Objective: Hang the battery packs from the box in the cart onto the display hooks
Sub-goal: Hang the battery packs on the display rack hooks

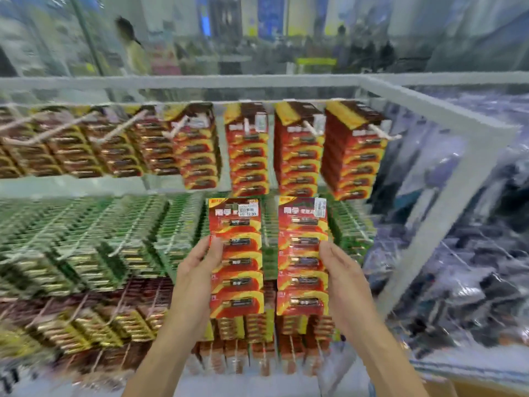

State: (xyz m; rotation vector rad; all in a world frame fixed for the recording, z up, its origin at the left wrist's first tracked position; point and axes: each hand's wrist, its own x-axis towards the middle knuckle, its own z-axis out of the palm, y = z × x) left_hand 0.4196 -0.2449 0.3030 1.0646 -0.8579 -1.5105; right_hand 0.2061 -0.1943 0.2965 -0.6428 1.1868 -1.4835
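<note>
- Head view, far left: the display rack (446, 116) carries rows of hanging packs, brown and gold on the top row (71, 147), green ones (86, 239) on the row beneath, all smeared by blur.
- Left hand (200, 262) is closed on the left edge of a battery pack strip (237, 253), thumb on its front face and fingers behind.
- That strip is red with yellow swooshes, shows 5 blister sections stacked one above another, each with a dark battery lying crosswise, and has a white price sticker near its top.
- Its long axis runs vertically, header end up, front face toward the camera.
- Beside it, apart by a narrow gap, hangs a second battery pack strip (303, 253) of the same red and yellow pattern, also upright with its header at the top.
- Right hand (340, 267) grips that second strip by its right edge, thumb across the front.
- Both strips sit just below the red packs on the top hooks (303, 150), in front of the green row.
</note>
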